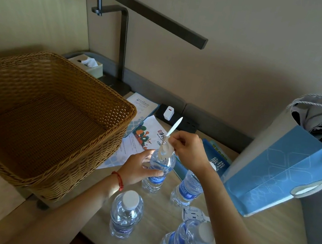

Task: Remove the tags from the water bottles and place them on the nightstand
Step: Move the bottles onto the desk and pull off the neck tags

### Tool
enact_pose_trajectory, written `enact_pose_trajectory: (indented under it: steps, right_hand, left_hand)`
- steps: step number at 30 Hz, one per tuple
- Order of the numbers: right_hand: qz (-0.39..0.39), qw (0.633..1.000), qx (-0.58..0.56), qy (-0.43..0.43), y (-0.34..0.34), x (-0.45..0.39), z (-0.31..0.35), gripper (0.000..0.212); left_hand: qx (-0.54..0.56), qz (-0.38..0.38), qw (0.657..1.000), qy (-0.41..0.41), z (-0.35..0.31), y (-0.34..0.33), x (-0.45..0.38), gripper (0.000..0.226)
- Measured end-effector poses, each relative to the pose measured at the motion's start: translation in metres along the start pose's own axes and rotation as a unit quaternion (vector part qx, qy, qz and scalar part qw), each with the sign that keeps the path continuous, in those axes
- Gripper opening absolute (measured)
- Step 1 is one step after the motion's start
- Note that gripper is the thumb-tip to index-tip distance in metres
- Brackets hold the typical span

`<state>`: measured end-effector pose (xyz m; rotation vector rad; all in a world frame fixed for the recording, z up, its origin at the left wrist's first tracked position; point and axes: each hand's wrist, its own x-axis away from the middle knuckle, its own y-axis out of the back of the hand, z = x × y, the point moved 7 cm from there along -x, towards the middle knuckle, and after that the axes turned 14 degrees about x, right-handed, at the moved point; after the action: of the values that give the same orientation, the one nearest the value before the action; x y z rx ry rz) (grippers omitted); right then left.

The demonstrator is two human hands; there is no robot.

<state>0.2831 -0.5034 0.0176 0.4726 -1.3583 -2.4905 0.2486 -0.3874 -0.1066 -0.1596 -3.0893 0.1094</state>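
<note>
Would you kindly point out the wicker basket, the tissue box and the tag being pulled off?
wicker basket (129,114), head view, right rim
tissue box (97,70), head view, front wall
tag (165,152), head view, lower flap

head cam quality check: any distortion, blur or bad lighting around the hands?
Head view: wide-angle bending bows the dark metal lamp bar and leans the walls; lighting is dim and soft, with a broad shadow inside the woven wicker basket; the left hand, right hand and white paper tag look slightly soft; the near clear plastic water bottle blurs at its cap.

Basket rough woven wicker; bottles clear glossy plastic (caps matt white).
</note>
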Motion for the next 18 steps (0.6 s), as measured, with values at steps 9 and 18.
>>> enact_pose_trajectory:
  steps: [9, 18]
  right_hand:
    - [0.006, 0.997, -0.074, -0.005, -0.002, 0.003, 0.002, 0.013]
    - [-0.007, 0.991, -0.13, -0.023, -0.002, 0.0, 0.012, 0.015]
  left_hand:
    - [-0.009, 0.004, 1.0, -0.003, -0.004, -0.002, 0.002, 0.051]
    - [-0.031, -0.005, 0.999, -0.016, -0.003, -0.002, 0.002, 0.049]
